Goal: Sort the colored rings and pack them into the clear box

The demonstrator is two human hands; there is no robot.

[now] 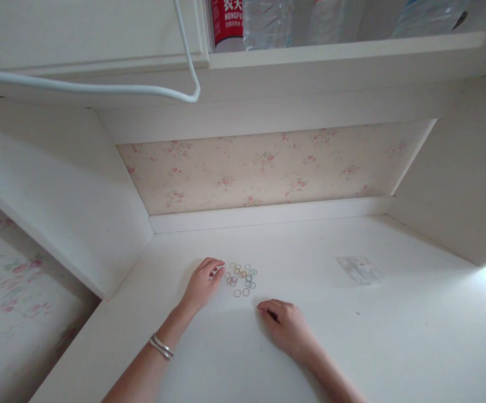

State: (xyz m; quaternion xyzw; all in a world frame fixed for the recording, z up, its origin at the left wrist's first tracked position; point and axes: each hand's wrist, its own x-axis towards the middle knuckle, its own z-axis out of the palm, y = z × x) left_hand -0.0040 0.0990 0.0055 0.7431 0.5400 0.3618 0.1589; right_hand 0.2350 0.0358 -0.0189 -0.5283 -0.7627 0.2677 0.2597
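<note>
The step in hand looks to be handling the small coloured rings [243,274], which lie in a loose cluster on the white table [226,364], some overlapping and others apart. The left hand [208,277] is at the cluster's left edge, fingers bent and thumb just below them with a narrow gap between; whether a ring is caught there I cannot tell. The right hand [285,326] rests on the table at the near right of the rings, apart from them, its fingers loosely curled; nothing shows in it, but the inside of the curl is hidden. A clear plastic bag [359,270] lies well off to the right, touched by neither hand. As I judge it, the next move calls for a light fingertip pinch on a single ring, without dragging its overlapping neighbours along.
</note>
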